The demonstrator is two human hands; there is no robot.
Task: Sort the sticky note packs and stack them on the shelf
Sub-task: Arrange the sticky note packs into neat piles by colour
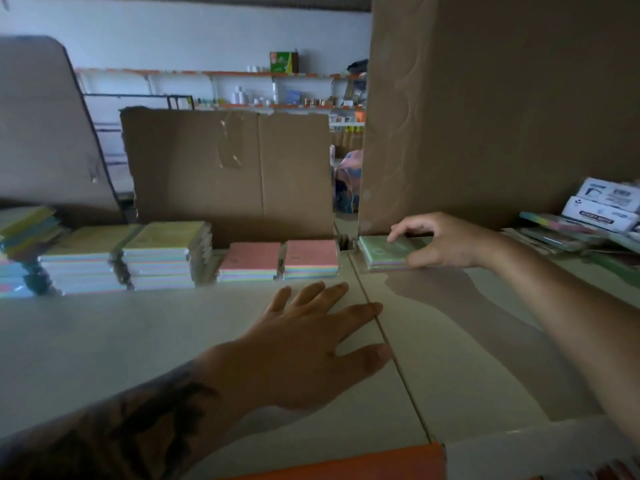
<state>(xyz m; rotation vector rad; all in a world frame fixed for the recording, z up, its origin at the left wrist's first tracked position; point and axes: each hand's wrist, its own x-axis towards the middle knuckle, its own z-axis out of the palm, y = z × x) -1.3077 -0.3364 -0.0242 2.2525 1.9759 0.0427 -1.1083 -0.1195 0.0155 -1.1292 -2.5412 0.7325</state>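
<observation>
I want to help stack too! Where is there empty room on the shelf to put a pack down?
The front of the shelf is bare, around the left hand. Bare too is the patch below the right hand on the green pack. The back-left is crowded with the yellow stacks and pink packs.

Green-topped sticky note pack (382, 252) lies flat on the shelf (138, 341); two pink-topped packs (278, 259) side by side left.

Dim foreground, brighter back wall (207, 36); soft blur, wide-angle edge distortion, arm shadows.
</observation>
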